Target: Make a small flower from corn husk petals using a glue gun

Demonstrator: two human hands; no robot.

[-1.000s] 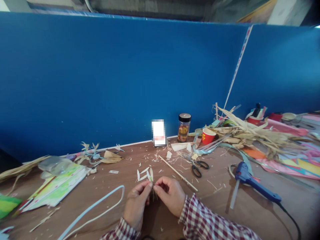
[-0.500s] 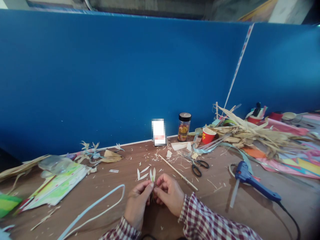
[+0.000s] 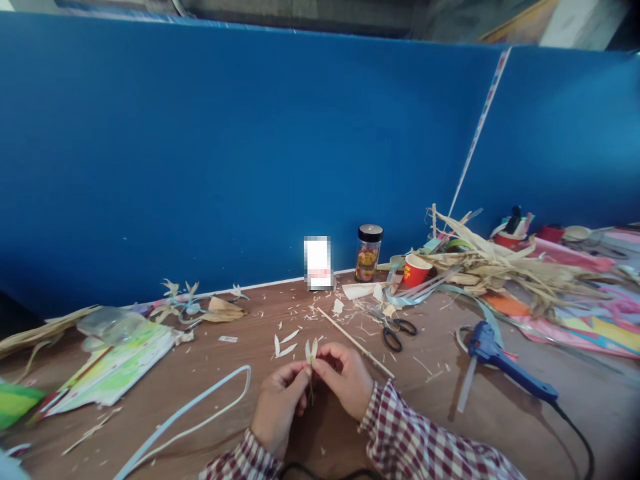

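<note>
My left hand (image 3: 278,408) and my right hand (image 3: 345,378) meet near the table's front edge. Both pinch one small husk flower (image 3: 311,351), whose pale petals stick up above the fingertips and whose thin stem hangs between the hands. Both wrists wear red-and-white checked sleeves. A few loose cut petals (image 3: 284,343) lie on the wooden table (image 3: 210,373) just beyond my left hand. A thin wooden stick (image 3: 354,341) lies slanted right behind my right hand.
Black scissors (image 3: 393,330) and a blue glue gun (image 3: 505,366) with its cord lie to the right. A red paper cup (image 3: 416,270), a black-lidded jar (image 3: 368,253) and dried husks (image 3: 505,267) sit at the back. A pale blue strip (image 3: 200,407) and printed paper (image 3: 110,370) lie left.
The hands have shifted slightly right and away from me with the flower. The petals now stand more upright between the fingertips.
</note>
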